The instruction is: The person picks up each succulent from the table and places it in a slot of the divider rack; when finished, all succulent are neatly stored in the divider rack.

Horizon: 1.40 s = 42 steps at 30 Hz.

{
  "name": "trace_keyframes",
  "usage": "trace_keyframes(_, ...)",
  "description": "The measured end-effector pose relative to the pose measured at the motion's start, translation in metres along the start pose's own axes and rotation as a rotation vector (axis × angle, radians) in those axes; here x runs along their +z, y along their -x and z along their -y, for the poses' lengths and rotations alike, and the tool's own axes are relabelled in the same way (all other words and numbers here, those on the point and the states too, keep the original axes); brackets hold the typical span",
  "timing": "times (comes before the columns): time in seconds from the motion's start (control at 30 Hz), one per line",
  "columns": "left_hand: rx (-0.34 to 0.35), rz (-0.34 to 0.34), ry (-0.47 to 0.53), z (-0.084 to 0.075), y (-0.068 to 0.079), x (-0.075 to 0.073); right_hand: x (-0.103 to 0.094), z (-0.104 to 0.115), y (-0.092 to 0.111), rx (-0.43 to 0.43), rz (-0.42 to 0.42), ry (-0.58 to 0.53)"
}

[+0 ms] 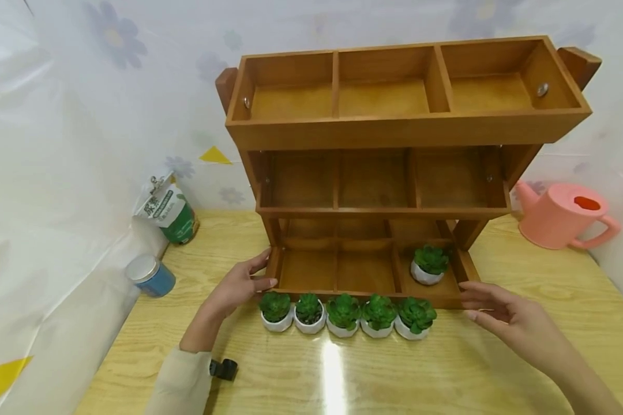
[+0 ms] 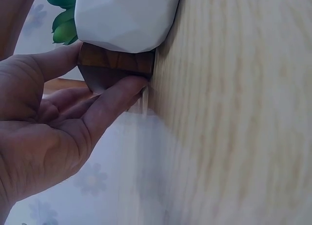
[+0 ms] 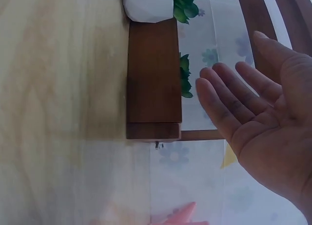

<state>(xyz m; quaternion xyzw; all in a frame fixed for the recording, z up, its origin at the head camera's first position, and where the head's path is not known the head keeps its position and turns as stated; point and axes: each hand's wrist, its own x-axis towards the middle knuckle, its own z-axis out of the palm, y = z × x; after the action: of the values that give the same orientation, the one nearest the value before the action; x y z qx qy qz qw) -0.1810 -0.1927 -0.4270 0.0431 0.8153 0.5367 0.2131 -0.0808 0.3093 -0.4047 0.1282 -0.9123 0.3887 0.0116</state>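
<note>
Succulents in faceted white pots (image 1: 344, 313), five in a row, stand close before the three-tiered brown wooden shelf (image 1: 311, 134) on the yellow wood-grain table (image 1: 405, 380); a sixth potted succulent (image 1: 430, 262) sits in its bottom right compartment. A pink watering can (image 1: 555, 218) stands to the right. The shelf faces me, long axis left to right. My left hand (image 1: 240, 284) pinches its bottom left end; my right hand (image 1: 521, 325), fingers loose, is just beside the right end.

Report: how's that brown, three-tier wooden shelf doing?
Left hand touching left end of shelf; right hand open near right end. Green succulent in white faceted pot inside bottom right compartment. Five more potted succulents lined in front, possible obstacle.
</note>
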Motion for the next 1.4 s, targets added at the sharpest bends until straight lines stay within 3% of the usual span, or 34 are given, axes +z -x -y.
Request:
trace_keyframes(0.17, -0.008, -0.007, 0.008, -0.001, 0.001, -0.002, 0.015, -0.006, 0.002, -0.023, 0.037, -0.038)
trace_keyframes(0.7, -0.021, 0.001, 0.011, -0.002, -0.002, 0.001, 0.034, -0.006, -0.007, 0.081, 0.239, -0.100)
trace_keyframes(1.4, -0.036, -0.008, 0.061, -0.004, 0.001, 0.003, 0.041, 0.002, -0.016, 0.144, 0.309, -0.097)
